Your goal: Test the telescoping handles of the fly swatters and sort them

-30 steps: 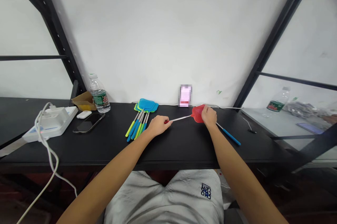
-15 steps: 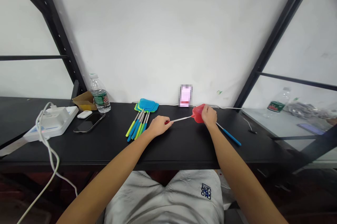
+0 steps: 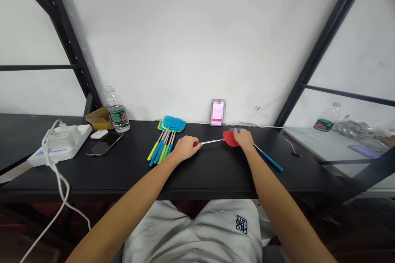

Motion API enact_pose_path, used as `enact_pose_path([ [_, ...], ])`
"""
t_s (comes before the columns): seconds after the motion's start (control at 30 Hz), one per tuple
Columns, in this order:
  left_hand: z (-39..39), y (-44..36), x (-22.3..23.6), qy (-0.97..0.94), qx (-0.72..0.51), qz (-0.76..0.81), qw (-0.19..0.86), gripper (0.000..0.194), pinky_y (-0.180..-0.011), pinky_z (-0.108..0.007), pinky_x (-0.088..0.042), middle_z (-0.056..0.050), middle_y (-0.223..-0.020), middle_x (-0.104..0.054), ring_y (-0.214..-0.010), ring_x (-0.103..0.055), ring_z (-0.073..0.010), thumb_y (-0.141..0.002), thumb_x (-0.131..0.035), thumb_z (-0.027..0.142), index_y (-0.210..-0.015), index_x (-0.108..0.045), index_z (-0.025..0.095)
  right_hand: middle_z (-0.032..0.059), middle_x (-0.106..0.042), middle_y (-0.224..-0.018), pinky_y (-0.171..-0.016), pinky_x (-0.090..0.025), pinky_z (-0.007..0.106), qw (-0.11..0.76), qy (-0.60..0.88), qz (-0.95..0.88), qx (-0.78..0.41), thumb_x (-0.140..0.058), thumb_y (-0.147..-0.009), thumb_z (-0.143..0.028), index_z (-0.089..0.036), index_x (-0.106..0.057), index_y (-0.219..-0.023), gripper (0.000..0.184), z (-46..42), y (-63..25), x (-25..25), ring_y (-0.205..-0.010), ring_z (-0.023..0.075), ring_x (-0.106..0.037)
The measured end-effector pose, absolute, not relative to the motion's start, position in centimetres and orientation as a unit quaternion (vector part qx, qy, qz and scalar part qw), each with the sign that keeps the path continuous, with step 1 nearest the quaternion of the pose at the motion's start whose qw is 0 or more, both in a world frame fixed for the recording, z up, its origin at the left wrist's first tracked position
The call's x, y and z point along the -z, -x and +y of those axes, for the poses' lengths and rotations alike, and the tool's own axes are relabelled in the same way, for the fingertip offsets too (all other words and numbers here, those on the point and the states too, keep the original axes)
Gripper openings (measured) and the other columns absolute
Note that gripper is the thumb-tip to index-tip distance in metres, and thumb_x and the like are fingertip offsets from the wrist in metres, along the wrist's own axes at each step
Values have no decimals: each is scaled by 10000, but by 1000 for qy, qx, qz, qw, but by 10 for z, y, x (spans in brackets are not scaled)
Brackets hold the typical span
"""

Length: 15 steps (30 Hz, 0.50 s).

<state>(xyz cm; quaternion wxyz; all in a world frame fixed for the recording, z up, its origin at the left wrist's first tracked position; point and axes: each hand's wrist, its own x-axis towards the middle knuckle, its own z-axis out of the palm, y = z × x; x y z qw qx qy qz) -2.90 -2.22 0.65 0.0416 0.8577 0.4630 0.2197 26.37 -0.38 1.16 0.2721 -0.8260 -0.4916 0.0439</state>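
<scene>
A red fly swatter (image 3: 230, 138) with a thin metal shaft lies crosswise between my two hands. My left hand (image 3: 187, 147) is closed round its red handle, most of which the fingers hide. At the other end my right hand (image 3: 244, 138) grips the right edge of the red head, fingertips partly out of sight. Behind and below the right hand a blue fly swatter (image 3: 271, 161) rests on the table, its handle slanting toward me and a bit of its blue head showing. Left of my left hand lies a bunch of blue and green fly swatters (image 3: 165, 143), heads toward the wall.
On the black table (image 3: 210, 176) at the left are a water bottle (image 3: 117, 110), an open cardboard box (image 3: 100, 118), a dark phone (image 3: 105, 144), a white case (image 3: 99, 134) and a power strip (image 3: 66, 143) with cables. A blurred pink screen (image 3: 217, 112) leans on the wall.
The red head has tilted down flatter and shifted slightly left, with my right hand following it. Part of the blue swatter's head now shows behind. My left hand stays nearly in place.
</scene>
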Motion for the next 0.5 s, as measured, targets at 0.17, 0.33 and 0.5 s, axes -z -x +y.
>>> enact_pose_path([
  [0.17, -22, 29, -7, -859, -214, 464, 37, 357, -604, -258, -305, -51, -784, -672, -743, -590, -186, -893, -490, 502, -774, -665, 215, 224, -664, -1088, -885, -472, 406, 252, 822, -508, -47, -425, -919, -455, -101, -677, -1054, 455, -4, -263, -11, -1062, 324, -633],
  [0.33, -20, 30, -5, -856, -223, 463, 58, 384, -578, -257, -282, -38, -731, -651, -686, -567, -169, -900, -469, 515, -753, -655, 213, 199, -666, -1082, -891, -460, 394, 304, 805, -509, -29, -402, -929, -488, -119, -619, -1125, 471, -6, -261, -14, -1050, 301, -628],
  [0.5, -20, 30, -5, -854, -231, 460, 74, 401, -577, -254, -291, -37, -712, -646, -674, -565, -164, -903, -466, 517, -751, -667, 206, 214, -663, -1077, -871, -457, 391, 348, 792, -500, -27, -355, -939, -523, -120, -580, -1119, 496, -8, -258, -17, -1016, 308, -631],
])
